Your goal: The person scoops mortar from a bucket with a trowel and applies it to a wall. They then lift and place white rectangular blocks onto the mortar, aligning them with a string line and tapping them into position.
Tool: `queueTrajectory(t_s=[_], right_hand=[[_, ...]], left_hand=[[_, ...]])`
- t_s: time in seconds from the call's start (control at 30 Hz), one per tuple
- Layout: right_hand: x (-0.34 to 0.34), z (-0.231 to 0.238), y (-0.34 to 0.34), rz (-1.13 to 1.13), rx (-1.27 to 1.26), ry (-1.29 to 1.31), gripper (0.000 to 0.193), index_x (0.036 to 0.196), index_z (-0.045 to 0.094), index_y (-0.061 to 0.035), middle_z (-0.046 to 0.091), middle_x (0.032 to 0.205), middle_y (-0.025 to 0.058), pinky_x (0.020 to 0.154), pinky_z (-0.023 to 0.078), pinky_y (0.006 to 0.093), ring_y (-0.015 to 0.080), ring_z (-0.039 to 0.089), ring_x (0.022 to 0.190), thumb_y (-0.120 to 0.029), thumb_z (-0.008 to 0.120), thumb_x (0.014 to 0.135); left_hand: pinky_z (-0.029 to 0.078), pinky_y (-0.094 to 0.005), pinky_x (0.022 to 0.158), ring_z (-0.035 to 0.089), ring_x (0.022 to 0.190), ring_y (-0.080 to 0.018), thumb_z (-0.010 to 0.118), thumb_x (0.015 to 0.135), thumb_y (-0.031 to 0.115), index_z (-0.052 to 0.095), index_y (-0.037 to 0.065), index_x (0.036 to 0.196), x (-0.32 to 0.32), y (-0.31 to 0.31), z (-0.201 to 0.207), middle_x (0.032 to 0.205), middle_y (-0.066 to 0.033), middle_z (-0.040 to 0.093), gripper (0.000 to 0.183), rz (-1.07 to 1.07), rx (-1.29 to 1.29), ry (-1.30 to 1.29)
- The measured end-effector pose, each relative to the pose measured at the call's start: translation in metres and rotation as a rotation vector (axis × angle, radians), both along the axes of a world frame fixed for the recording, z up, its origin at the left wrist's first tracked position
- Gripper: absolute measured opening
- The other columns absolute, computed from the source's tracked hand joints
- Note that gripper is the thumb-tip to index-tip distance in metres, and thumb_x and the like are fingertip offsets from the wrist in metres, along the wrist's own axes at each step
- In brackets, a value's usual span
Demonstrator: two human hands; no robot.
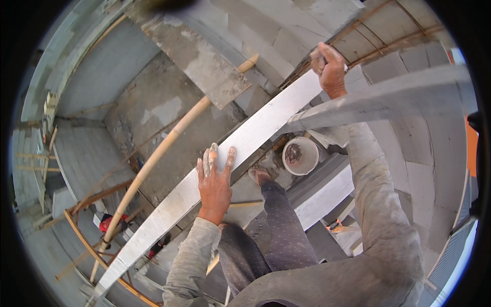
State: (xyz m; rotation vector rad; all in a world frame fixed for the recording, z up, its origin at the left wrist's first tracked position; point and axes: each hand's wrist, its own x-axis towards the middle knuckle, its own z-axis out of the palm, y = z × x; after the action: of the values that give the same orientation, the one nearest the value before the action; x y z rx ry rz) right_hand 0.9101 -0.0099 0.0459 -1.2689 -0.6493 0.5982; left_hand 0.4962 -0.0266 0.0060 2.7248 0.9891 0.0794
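A long, pale, flat strip (169, 204), like the top of a narrow wall or beam, runs diagonally from lower left to upper right. On it rests my left hand (215, 184), palm down with dusty fingers spread. My right hand (329, 66) is at the strip's upper right end, fingers curled closed; whatever they may hold is hidden. A grey beam (388, 97) crosses in front of my right forearm. Between the strip and my right arm stands a white bucket (313, 165) with thin brownish pieces inside, too small to name.
A bamboo pole (169, 135) slants across an open drop on the left, beneath a rough board (204, 53). Far below is a person in red (106, 223) by a wooden frame. Rusty bars (371, 36) lie at upper right; an orange-handled tool (335, 225) lies beside my right side.
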Motion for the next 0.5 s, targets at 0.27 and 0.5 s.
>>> queueTrajectory(t_s=[0.27,0.5], right_hand=[[-0.040,-0.040,0.002,0.148,-0.100,-0.233,0.038,0.069,0.058,-0.0034,0.042,0.055,-0.0046,0.045,0.024,0.0249,0.0043,0.033,0.049,-0.024,0.055,0.101],[-0.039,-0.038,-0.006,0.250,-0.160,-0.122,0.036,0.070,0.058,-0.0023,0.046,0.059,-0.0021,0.046,0.024,0.0242,0.0047,0.034,0.051,-0.021,0.054,0.100]], left_hand=[[0.028,-0.0558,0.116,0.038,0.141,-0.0403,0.061,0.076,-0.008,0.045,0.025,0.150,-0.004,0.004,0.009,0.154,-0.0224,0.036,0.083,0.026,-0.058,-0.016],[0.027,-0.0557,0.117,0.038,0.141,-0.0414,0.063,0.070,-0.010,0.044,0.025,0.150,-0.004,0.002,0.010,0.155,-0.0228,0.035,0.090,0.027,-0.072,0.017]])
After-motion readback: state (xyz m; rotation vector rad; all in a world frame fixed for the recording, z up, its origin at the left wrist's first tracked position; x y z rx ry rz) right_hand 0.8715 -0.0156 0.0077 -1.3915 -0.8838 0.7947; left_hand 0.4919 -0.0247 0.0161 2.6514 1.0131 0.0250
